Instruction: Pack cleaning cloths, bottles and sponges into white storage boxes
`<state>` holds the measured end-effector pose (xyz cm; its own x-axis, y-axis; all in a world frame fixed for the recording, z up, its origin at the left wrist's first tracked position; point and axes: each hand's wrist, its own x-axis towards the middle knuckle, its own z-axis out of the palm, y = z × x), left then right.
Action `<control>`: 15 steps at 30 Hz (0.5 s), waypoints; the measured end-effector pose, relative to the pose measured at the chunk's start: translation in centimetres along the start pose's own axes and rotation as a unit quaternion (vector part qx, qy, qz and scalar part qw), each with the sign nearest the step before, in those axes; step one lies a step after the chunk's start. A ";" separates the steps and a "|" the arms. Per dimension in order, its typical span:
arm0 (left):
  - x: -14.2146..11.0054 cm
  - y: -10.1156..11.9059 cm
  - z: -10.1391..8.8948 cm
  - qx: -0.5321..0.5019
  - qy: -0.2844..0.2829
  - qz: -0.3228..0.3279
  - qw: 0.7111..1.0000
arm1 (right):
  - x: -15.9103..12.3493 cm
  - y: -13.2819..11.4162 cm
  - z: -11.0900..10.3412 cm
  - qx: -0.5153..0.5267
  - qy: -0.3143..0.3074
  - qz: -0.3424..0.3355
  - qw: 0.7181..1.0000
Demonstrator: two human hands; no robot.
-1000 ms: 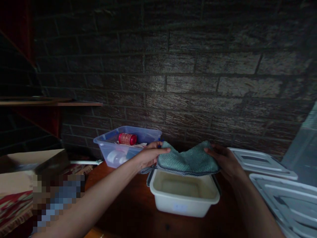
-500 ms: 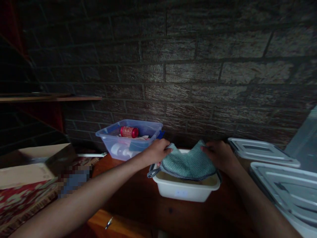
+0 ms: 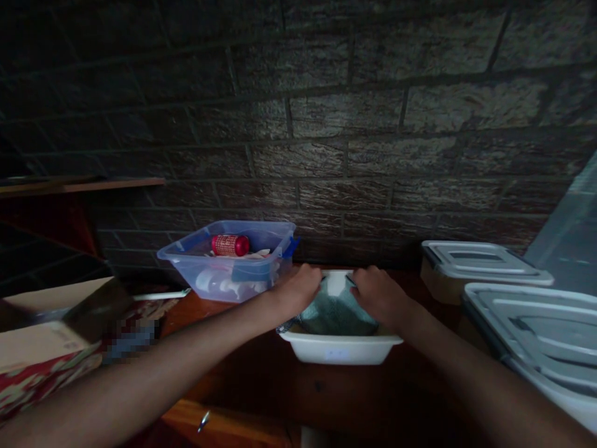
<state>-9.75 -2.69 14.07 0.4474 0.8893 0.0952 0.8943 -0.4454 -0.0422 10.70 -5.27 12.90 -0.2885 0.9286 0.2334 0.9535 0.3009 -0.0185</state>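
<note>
A teal textured cloth [image 3: 339,313] with a dark patterned edge lies partly inside a white plastic tub [image 3: 338,350]. My left hand [image 3: 301,289] is closed on the cloth's upper left corner, just over the tub's left side. On the other side, my right hand [image 3: 375,291] grips the upper right part of the cloth, knuckles up. Between the two hands the cloth sags down into the tub. A bit of its patterned edge hangs over the tub's left rim. The tub's floor is hidden by the cloth.
Left of the tub stands a clear bluish bin [image 3: 224,267] holding a red can [image 3: 230,245] and other items. Two lidded boxes [image 3: 536,342] sit at the right. An open cardboard box [image 3: 46,336] is at far left. A dark brick wall [image 3: 321,168] rises behind the wooden table [image 3: 261,379].
Both hands have come closer together and lowered the cloth further into the tub. The cloth, spread between them before, now bunches and sags. The camera view has shifted slightly.
</note>
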 end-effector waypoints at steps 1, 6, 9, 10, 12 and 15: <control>0.1 0.3 0.1 0.015 -0.008 0.005 1.000 | 0.0 -0.3 0.1 -0.009 -0.004 -0.003 1.000; 0.4 1.1 0.6 0.068 -0.033 0.029 0.997 | 0.1 -0.9 0.3 -0.053 -0.024 -0.011 0.998; 0.2 1.2 -0.1 0.077 -0.022 0.047 0.996 | 0.0 -0.8 -0.1 -0.070 -0.032 -0.011 0.997; 0.1 1.2 -0.4 0.079 -0.011 0.048 0.996 | -0.1 -0.8 -0.3 -0.074 -0.031 -0.010 0.997; 0.1 1.2 -1.1 0.079 0.015 0.059 0.995 | -0.1 -0.6 -0.8 -0.076 -0.027 -0.015 0.997; 0.2 1.3 -1.3 0.049 0.002 0.128 0.991 | 0.1 -0.6 -0.9 -0.045 -0.042 -0.056 0.997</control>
<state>-8.51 -3.19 15.29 0.6590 0.7486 0.0728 0.7484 -0.6430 -0.1626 10.17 -5.53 13.81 -0.3959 0.9063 0.1479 0.9179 0.3863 0.0904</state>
